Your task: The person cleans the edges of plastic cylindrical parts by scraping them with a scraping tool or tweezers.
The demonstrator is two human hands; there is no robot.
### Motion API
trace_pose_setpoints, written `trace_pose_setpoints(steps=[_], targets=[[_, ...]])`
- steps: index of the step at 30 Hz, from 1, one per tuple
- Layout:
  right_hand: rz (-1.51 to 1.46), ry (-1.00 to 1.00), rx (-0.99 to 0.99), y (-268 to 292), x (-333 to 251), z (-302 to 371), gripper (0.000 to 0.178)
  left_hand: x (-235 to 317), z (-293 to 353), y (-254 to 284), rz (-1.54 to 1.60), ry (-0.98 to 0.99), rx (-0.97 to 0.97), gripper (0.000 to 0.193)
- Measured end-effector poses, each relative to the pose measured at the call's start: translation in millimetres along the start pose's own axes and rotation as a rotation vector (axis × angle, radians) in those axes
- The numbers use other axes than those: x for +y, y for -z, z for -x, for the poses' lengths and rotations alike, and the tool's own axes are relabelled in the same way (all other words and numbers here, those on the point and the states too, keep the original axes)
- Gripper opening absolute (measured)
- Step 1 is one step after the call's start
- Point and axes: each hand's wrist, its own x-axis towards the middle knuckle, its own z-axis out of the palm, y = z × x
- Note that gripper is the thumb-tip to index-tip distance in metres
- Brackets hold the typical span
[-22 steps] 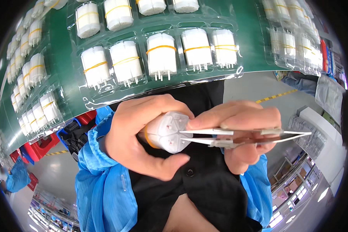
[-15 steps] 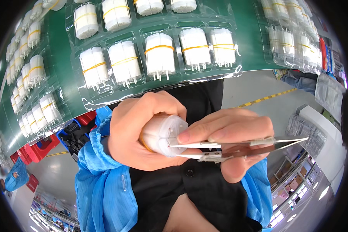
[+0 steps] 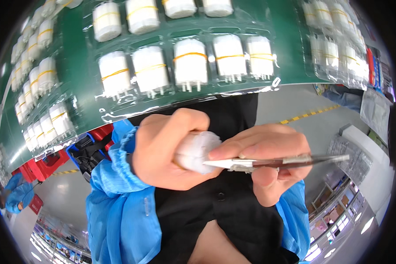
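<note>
My left hand (image 3: 165,149) is closed around a white cylindrical bundle (image 3: 197,152), whose end face points toward the right. A rubber band around that bundle is mostly hidden by my fingers. Between the fingers and thumb of my right hand (image 3: 268,152) is a pair of metal tweezers (image 3: 242,164), squeezed together. Their tips touch or nearly touch the end of the bundle; blur hides the exact contact. Similar white bundles (image 3: 190,64) with orange and yellow bands and short pins sit in a clear plastic tray (image 3: 171,94) beyond my hands.
The tray rests on a green tabletop (image 3: 290,53). More filled trays stand at left and right. Red bins (image 3: 46,165) and a blue crate (image 3: 77,152) are below the table at left. A person in blue (image 3: 20,193) is at far left. A grey-white cabinet (image 3: 369,145) stands at right.
The tweezers' two arms, apart earlier, are now pressed together. My left hand and the bundle have shifted slightly right in view, as has the tray behind them.
</note>
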Motion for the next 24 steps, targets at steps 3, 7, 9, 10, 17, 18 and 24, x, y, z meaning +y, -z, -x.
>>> trace_pose_setpoints(steps=[3, 7, 9, 10, 17, 18, 24], targets=[[0.236, 0.027, 0.113, -5, -2, -3, 0.02, -1, -4, 0, -0.016, 0.033, -0.012, 0.035], [0.344, -0.187, 0.189, -9, -14, -3, 0.032, -7, 0, -15, 0.059, 0.111, 0.039, 0.036], [0.369, -0.145, 0.26, -7, -5, 6, 0.04, -5, 1, -14, 0.072, 0.078, 0.085, 0.035], [0.325, -0.128, 0.27, -10, -4, 6, 0.042, -1, 5, -13, 0.072, 0.085, 0.096, 0.035], [0.267, -0.051, 0.145, -20, 10, -6, 0.039, 0, 25, -4, -0.005, 0.027, 0.244, 0.031], [0.256, -0.039, 0.12, -24, 11, -10, 0.038, 1, 28, -1, -0.005, 0.057, 0.237, 0.031], [0.242, -0.127, 0.034, -36, 15, -19, 0.039, 1, 43, 9, -0.025, 0.073, 0.314, 0.034]])
